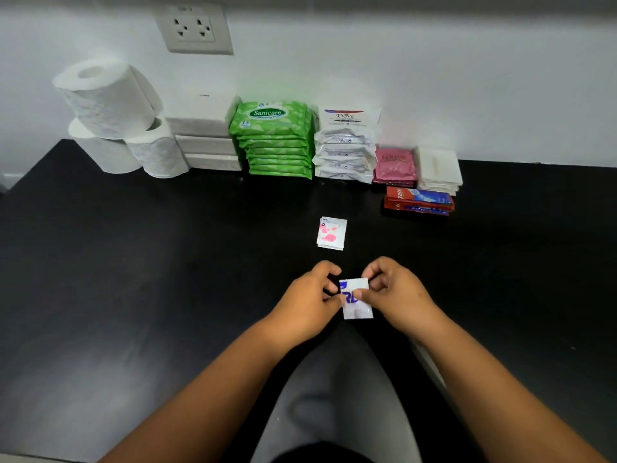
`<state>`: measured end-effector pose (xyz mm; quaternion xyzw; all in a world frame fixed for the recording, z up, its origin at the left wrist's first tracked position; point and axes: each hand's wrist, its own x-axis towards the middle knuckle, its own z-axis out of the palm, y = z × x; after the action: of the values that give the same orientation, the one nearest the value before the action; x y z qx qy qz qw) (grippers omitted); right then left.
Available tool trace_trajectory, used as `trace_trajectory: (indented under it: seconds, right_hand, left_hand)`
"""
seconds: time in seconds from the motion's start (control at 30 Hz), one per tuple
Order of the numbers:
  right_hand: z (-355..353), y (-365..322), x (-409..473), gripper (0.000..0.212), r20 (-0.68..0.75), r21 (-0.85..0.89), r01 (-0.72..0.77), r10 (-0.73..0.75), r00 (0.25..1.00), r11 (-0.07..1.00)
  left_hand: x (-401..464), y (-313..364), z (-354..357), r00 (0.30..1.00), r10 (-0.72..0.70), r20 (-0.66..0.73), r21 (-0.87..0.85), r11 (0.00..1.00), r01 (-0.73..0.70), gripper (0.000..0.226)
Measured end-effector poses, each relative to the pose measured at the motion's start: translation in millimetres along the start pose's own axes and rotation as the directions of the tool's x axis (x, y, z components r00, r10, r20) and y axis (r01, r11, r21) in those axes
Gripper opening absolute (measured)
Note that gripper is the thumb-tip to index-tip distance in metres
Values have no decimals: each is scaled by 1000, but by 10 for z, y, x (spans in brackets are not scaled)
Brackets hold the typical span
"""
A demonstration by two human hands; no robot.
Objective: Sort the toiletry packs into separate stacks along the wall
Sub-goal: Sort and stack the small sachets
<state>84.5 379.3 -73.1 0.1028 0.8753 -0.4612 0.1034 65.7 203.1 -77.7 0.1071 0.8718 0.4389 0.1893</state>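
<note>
Black counter (133,262): small white blue-lettered sachet (356,300).

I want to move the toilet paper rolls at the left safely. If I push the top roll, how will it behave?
The top roll lies tilted across two lower rolls, so a push would probably send it rolling off. It looks soft and light, so it should dent rather than break. Lifting it with a hand seems safer than pushing.

Glossy plastic wipe packs (273,140) on matt countertop (133,262)
</note>
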Motion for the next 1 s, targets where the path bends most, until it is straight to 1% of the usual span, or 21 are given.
trace_trajectory:
  seconds: [0.17,0.27,0.37,0.47,0.53,0.7,1.0]
  right_hand:
    - [7,-121,210,22,-68,231,11,5,998,973]
    - [35,-170,398,23,-102,312,39,-8,995,949]
    - [52,-234,601,24,-158,349,68,-13,987,935]
    - [69,-304,808,24,-212,298,94,-31,977,950]
    - [90,-343,930,23,-230,263,110,-48,972,959]
    - [143,-371,1123,20,-259,96,118,-90,962,988]
    - [250,-332,1159,23,-321,-22,83,-85,943,996]
  left_hand:
    - [138,60,-55,997,-17,-79,-190,982,1,45]
    - [278,80,-142,988,-20,-154,-248,968,-19,40]
    - [452,79,-240,982,-24,-186,-276,961,-29,38]
    - [632,67,-327,979,-15,-202,-261,964,-40,42]
    - [737,47,-363,973,5,-229,-222,973,-57,41]
    - [906,-40,-373,962,10,-272,-110,993,-41,41]
    - [949,-128,-383,974,45,-222,-27,998,-52,39]
